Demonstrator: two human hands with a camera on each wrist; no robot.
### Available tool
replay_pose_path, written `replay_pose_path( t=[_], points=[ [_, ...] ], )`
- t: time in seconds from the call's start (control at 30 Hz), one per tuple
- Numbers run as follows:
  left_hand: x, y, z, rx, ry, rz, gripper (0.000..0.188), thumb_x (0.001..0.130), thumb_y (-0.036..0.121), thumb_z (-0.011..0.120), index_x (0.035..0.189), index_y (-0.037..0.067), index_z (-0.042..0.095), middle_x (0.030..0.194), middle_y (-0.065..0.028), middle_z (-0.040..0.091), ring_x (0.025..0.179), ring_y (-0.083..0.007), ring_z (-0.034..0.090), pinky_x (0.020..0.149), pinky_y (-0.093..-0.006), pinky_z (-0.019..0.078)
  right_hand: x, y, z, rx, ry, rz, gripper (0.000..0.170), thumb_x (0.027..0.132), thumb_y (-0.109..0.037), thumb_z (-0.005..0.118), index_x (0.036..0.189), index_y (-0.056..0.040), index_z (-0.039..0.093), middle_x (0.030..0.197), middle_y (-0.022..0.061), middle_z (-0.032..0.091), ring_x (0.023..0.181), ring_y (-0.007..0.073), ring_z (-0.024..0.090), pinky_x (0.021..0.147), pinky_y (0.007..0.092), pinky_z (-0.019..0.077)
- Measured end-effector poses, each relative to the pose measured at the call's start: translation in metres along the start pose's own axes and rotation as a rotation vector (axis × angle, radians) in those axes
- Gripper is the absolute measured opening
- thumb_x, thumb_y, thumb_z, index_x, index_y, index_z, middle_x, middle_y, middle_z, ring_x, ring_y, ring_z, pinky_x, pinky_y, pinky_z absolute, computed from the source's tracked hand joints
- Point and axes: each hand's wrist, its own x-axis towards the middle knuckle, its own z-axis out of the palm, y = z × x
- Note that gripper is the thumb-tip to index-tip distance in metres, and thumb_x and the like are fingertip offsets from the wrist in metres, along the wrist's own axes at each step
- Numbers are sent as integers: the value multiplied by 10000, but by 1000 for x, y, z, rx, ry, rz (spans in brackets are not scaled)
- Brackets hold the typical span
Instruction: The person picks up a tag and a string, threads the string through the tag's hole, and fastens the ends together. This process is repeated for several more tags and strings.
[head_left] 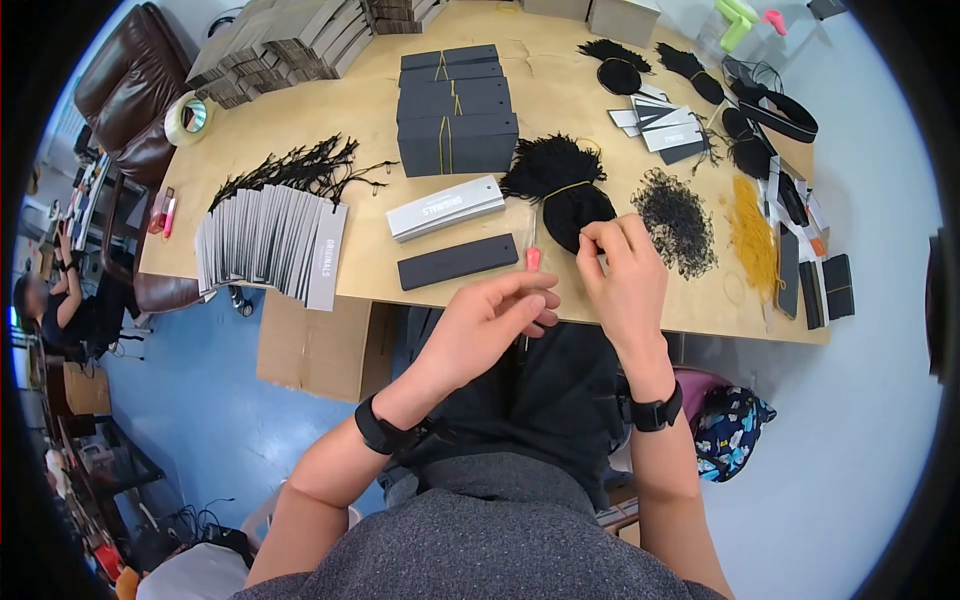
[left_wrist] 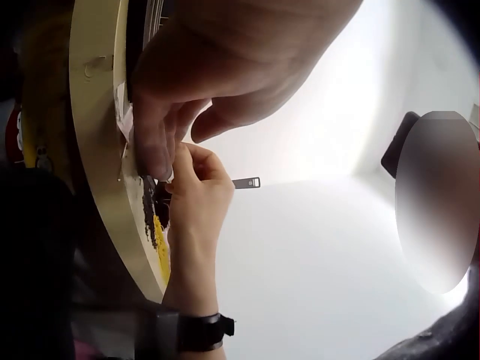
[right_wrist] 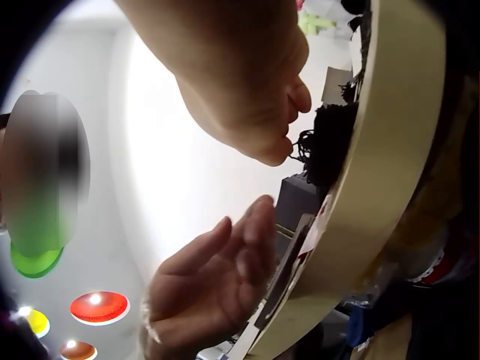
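My right hand (head_left: 628, 275) is at the near end of a bundle of black cords (head_left: 560, 172), which a yellow rubber band ties round. Its thumb and fingers pinch thin black strands, seen running from the bundle (right_wrist: 330, 146) to the fingertips in the right wrist view. Left of it my left hand (head_left: 488, 325) hovers at the table's front edge, fingers loosely bent and holding nothing. Beyond those fingers lies a tool with a pink end (head_left: 533, 259). A dark tag stack (head_left: 458, 262) and a white "ORIGINALS" tag stack (head_left: 445, 208) lie to the left.
Banded stacks of dark tags (head_left: 457, 125) stand behind. Fanned white tags (head_left: 265, 240) with black cords are at the left. On the right are a pile of small black loops (head_left: 675, 222) and yellow rubber bands (head_left: 752, 240). A cardboard box (head_left: 315, 345) sits below the table's front edge.
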Motion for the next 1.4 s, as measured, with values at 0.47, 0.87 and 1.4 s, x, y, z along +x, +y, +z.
replay_pose_path(
  t=[0.47,0.87,1.4],
  points=[
    [26,3,-5,-438,9,-328,331,1022,219,554,1215,-40,626,959,-46,686,831,-132,635,761,-288,516,-67,-70,-36,151,-238,-349,182,715,-70,718,865,-54,616,743,40,452,646,198,534,555,314,465],
    [-6,10,-4,-24,-42,-145,227,977,143,623,1080,-38,714,844,-26,675,702,-48,509,641,-206,419,-35,-42,-55,459,-219,173,204,840,-47,742,1035,-30,682,913,86,570,749,184,612,619,306,515],
    [-29,9,-1,509,-42,121,169,950,86,648,1060,-24,714,926,-44,695,838,-96,609,776,-268,498,-27,-30,-43,1107,-594,692,117,956,-93,665,975,22,662,846,-2,666,754,40,592,676,186,463]
  ],
)
